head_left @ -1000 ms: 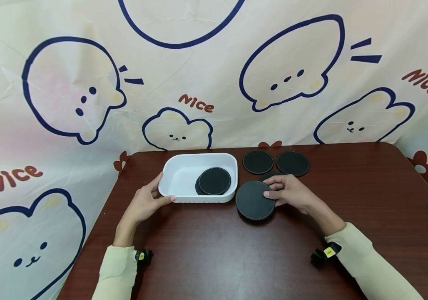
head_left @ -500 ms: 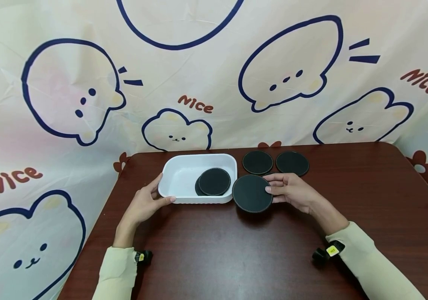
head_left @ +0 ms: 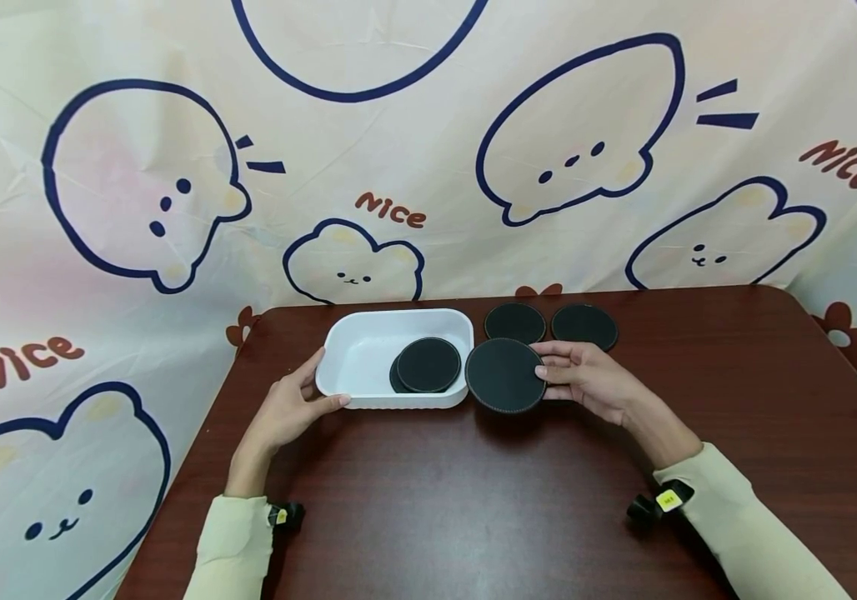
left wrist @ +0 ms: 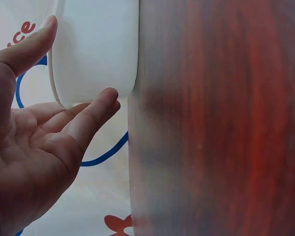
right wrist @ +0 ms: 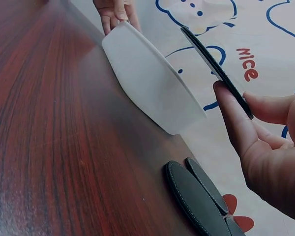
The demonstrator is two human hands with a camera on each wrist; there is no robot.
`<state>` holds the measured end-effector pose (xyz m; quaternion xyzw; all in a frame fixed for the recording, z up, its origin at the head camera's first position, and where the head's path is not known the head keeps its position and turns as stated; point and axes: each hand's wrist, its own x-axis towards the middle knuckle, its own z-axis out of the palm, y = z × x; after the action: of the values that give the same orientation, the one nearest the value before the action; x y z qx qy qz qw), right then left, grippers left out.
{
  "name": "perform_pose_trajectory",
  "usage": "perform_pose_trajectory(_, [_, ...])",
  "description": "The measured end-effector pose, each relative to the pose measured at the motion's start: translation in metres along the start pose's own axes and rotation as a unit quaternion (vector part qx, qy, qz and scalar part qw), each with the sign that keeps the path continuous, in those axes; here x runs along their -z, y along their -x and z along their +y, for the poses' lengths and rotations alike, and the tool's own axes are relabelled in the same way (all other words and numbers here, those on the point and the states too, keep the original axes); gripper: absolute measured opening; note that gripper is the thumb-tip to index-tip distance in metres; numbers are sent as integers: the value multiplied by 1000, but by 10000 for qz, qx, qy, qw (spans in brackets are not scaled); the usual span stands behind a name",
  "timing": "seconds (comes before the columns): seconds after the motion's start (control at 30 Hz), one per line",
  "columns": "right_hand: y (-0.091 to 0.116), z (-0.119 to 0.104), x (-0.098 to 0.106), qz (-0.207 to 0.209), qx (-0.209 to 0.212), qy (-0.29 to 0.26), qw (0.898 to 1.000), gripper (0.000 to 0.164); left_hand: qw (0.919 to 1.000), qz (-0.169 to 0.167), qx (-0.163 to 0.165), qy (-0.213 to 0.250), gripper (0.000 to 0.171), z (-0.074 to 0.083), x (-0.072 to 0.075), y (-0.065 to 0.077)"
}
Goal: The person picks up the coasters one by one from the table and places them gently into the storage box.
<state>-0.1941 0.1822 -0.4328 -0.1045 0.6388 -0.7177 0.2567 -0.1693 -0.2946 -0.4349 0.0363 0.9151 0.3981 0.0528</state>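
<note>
In the head view my right hand (head_left: 595,381) pinches a round black coaster (head_left: 505,375) by its right edge. The right wrist view shows this coaster (right wrist: 217,71) raised off the table and tilted, thumb on one face and fingers on the other. It is at the right end of a white plastic tray (head_left: 357,400); contact cannot be made out. My left hand (head_left: 289,408) holds the tray's left end, thumb at the front rim and fingers along the side. Inside the tray, at its right, one black coaster (head_left: 428,364) overlaps another (head_left: 395,377).
Two black coasters (head_left: 516,322) (head_left: 584,325) lie side by side near the back edge of the dark red-brown table (head_left: 428,500). A further coaster (right wrist: 187,196) lies before them in the right wrist view. A printed cloth (head_left: 428,167) hangs behind.
My right hand has carried the pinched coaster slightly back and left, to beside the tray's right end. It now covers the coaster lying behind it. My left hand stays on the tray.
</note>
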Motion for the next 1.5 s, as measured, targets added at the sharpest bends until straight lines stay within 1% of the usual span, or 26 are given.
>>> perform_pose_trajectory(0.1, [0,0,0,21,22,-59,10000,66,10000,-1,-66,30,103,-2,0,0])
perform_pose_trajectory(0.23, [-2,0,0,14,60,-162,9998,66,9999,-4,-68,138,101,-4,1,0])
perform_pose_trajectory(0.5, [-7,-1,-1,45,82,-322,9994,66,9993,-35,60,375,95,-2,1,0])
perform_pose_trajectory(0.63, [-10,1,-4,18,110,-321,9994,65,9991,-20,75,415,96,-1,1,-1])
perform_pose_trajectory(0.83, [-18,4,-7,-50,218,-374,9991,62,9982,9,112,595,96,1,2,1])
perform_pose_trajectory(1.03, [-25,4,-10,10,170,-455,9988,60,9978,-24,185,638,97,0,3,2])
perform_pose_trajectory(1.3, [-41,1,-23,-39,143,-490,9987,62,9983,-42,238,538,98,-4,1,-2])
perform_pose_trajectory(1.5, [-54,-3,-37,-28,132,-600,9981,61,9981,-69,247,563,98,-4,2,-2])
